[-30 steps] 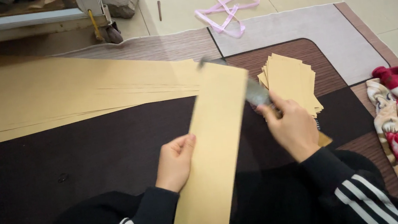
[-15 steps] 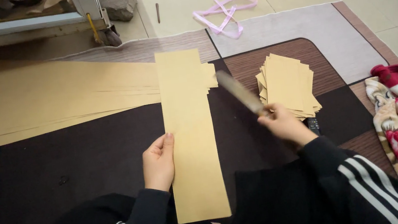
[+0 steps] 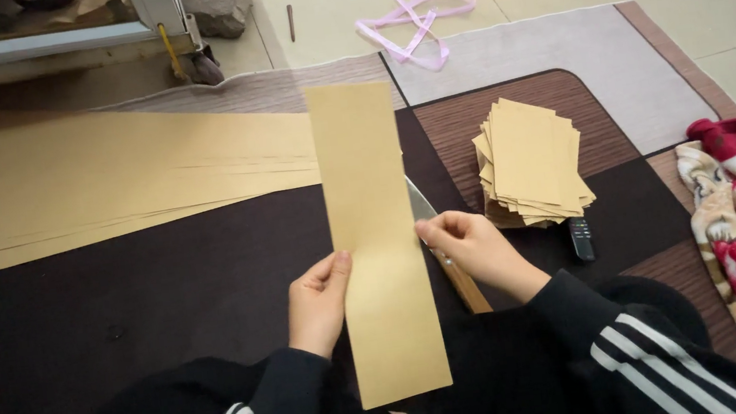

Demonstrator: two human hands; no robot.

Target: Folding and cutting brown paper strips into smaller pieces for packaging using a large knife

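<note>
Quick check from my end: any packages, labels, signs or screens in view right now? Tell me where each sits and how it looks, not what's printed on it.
No packages, signs or screens show.
Small black remote-like device: on the mat just right of the stack of cut tan sheets; slim dark rectangle with tiny pale marks too small to make out.
The long tan paper strip between the left hand and right hand is plain and unprinted.

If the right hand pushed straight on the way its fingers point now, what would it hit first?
The right hand points left at the tan paper strip it already touches; depth beyond is unclear.
</note>
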